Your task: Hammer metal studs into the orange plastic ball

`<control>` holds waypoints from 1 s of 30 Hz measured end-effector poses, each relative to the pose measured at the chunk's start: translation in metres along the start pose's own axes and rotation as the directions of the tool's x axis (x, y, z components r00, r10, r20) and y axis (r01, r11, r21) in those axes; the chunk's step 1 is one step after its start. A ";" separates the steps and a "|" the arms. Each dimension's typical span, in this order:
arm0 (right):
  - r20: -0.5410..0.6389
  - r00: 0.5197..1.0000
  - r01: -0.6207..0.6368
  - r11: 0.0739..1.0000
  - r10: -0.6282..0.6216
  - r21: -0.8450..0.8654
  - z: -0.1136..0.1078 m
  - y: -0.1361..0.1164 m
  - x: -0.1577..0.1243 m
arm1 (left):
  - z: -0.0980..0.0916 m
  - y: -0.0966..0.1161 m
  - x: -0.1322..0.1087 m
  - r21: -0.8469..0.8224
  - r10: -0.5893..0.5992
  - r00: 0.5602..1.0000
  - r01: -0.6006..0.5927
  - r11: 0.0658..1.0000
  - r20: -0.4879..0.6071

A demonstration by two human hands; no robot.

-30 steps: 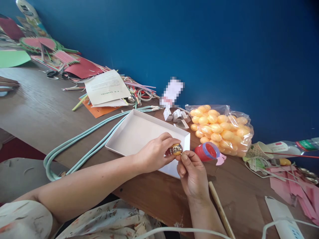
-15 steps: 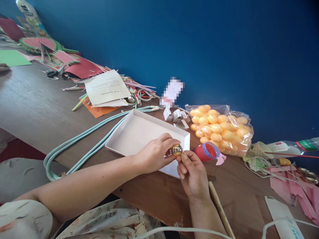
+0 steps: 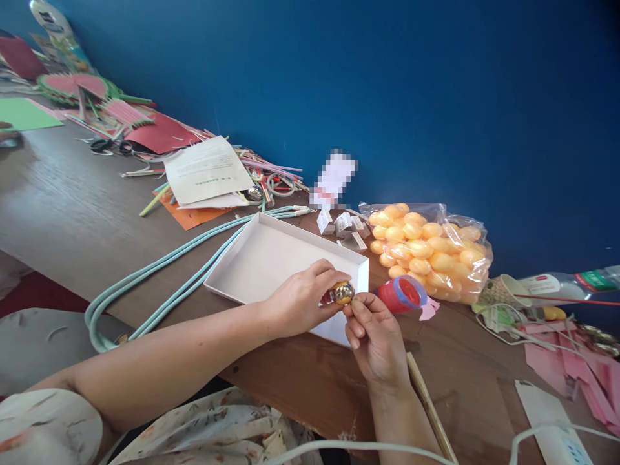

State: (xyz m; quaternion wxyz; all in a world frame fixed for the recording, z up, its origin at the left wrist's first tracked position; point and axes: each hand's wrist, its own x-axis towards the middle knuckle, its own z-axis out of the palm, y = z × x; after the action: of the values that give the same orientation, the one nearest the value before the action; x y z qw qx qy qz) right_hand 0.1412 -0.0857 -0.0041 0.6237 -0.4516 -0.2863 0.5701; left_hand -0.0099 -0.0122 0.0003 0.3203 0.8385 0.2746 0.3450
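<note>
The left hand (image 3: 299,302) grips a shiny ball (image 3: 344,293), likely steadying it while the right hand (image 3: 375,337) beside it pinches something hidden.

I count one left hand (image 3: 301,298) and one right hand (image 3: 380,345) at one shiny ball (image 3: 345,292). Around them are one white box (image 3: 271,255), one red container (image 3: 390,300), one wooden stick (image 3: 432,407) and one clear bag (image 3: 430,212) of yellow balls (image 3: 417,249), too overlapped to number exactly.
</note>
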 end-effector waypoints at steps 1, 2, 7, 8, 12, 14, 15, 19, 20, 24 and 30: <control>0.001 1.000 -0.003 1.000 0.003 -0.003 0.000 0.000 0.000 | 0.000 0.000 0.000 0.000 -0.001 1.000 0.001 1.000 0.002; 0.002 1.000 -0.005 1.000 0.005 -0.007 -0.001 0.000 0.000 | 0.000 0.000 0.000 0.000 -0.001 1.000 0.001 1.000 0.004; 0.011 1.000 -0.012 1.000 0.012 -0.024 -0.002 -0.001 0.001 | 0.000 0.000 0.000 0.000 -0.001 1.000 0.001 1.000 0.003; 0.013 1.000 -0.012 1.000 0.013 -0.026 -0.002 -0.001 0.001 | 0.000 0.000 0.000 0.000 -0.001 1.000 0.001 1.000 0.002; 0.019 1.000 -0.015 0.999 0.016 -0.034 -0.003 -0.001 0.001 | 0.000 0.000 -0.001 0.001 0.002 1.000 -0.002 1.000 0.004; 0.022 1.000 -0.016 0.999 0.016 -0.034 -0.003 -0.001 0.001 | 0.000 -0.001 -0.001 0.003 0.001 1.000 -0.001 1.000 0.006; 0.023 1.000 -0.016 0.999 0.017 -0.033 -0.003 -0.002 0.001 | 0.000 -0.001 -0.001 0.004 -0.001 1.000 0.001 1.000 0.007; 0.024 1.000 -0.018 0.999 0.019 -0.029 -0.003 -0.002 0.001 | 0.000 -0.001 0.000 0.001 -0.007 1.000 0.007 1.000 0.011; 0.024 1.000 -0.018 0.999 0.019 -0.029 -0.003 -0.001 0.001 | 0.000 0.000 0.000 0.000 -0.007 1.000 0.007 1.000 0.011; 0.021 1.000 -0.019 0.999 0.020 -0.030 -0.003 -0.001 0.001 | 0.000 0.001 0.000 0.004 -0.005 1.000 0.005 1.000 0.008; 0.002 1.000 -0.020 0.999 0.020 -0.035 -0.001 -0.002 0.001 | 0.000 0.001 -0.001 0.006 -0.007 1.000 0.007 1.000 0.012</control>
State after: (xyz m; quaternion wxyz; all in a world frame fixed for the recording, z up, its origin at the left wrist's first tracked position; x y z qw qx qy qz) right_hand 0.1432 -0.0851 -0.0025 0.6095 -0.4647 -0.2925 0.5718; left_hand -0.0102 -0.0134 0.0009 0.3208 0.8405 0.2766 0.3379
